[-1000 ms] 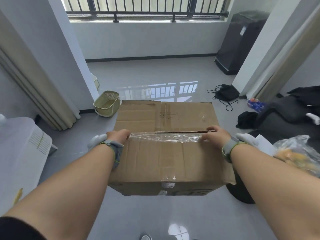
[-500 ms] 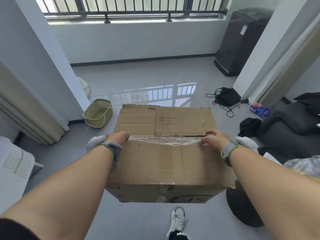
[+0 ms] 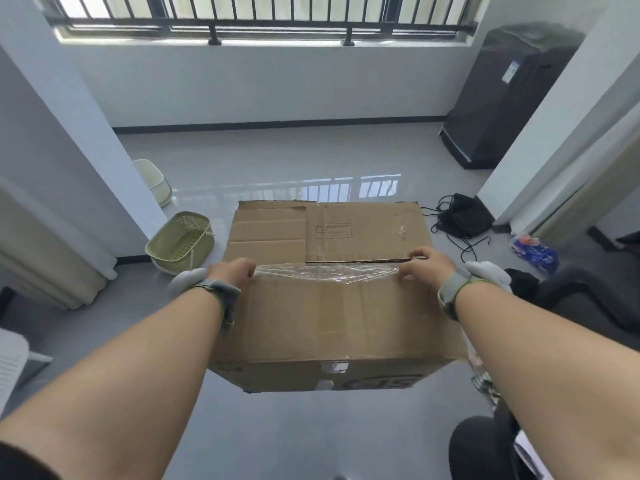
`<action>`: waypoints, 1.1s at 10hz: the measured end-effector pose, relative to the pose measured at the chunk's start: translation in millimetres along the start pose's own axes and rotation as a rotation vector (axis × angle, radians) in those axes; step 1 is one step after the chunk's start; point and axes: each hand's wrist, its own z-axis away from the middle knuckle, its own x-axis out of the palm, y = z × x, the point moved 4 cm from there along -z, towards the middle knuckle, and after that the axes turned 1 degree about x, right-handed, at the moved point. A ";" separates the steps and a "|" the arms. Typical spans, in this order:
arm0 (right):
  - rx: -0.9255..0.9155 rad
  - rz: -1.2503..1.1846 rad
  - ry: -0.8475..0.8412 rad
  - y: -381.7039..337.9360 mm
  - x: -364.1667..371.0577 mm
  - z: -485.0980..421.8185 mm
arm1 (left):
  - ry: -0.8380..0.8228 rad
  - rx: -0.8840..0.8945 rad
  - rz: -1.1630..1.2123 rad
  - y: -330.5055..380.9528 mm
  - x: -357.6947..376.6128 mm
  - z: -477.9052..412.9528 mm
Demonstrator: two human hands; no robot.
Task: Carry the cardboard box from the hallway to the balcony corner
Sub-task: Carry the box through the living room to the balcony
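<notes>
Two hands carry the cardboard box (image 3: pixel 329 299) clear of the floor, short of the balcony railing (image 3: pixel 263 27).

Left hand (image 3: pixel 230 273) and right hand (image 3: pixel 427 265) each curl shut over the box's top seam, beside the loose clear tape (image 3: pixel 325 271); fingertips seem tucked under a flap, though they are hidden; that flap could tear or slip, dropping the box; the green basket (image 3: pixel 180 242), left of the box, and the black cords (image 3: pixel 460 220), right of it, could trip a foot.

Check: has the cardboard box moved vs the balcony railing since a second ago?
Yes. The cardboard box is carried forward toward the balcony railing.
</notes>
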 end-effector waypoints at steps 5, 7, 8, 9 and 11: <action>0.046 -0.060 0.077 -120.6 25.6 -138.7 | -0.012 0.062 0.094 112.2 -78.3 -172.4; 0.076 -0.053 0.102 -158.8 22.1 -182.5 | 0.021 0.093 0.097 161.1 -101.3 -220.7; 0.067 -0.056 0.101 -174.2 17.5 -212.7 | -0.007 0.085 0.101 186.2 -107.3 -241.0; 0.064 -0.036 0.080 -186.2 12.5 -250.5 | -0.015 0.109 0.061 214.5 -103.9 -270.0; 0.019 0.002 0.029 -218.5 -2.8 -342.8 | 0.020 0.073 0.184 274.5 -96.4 -309.3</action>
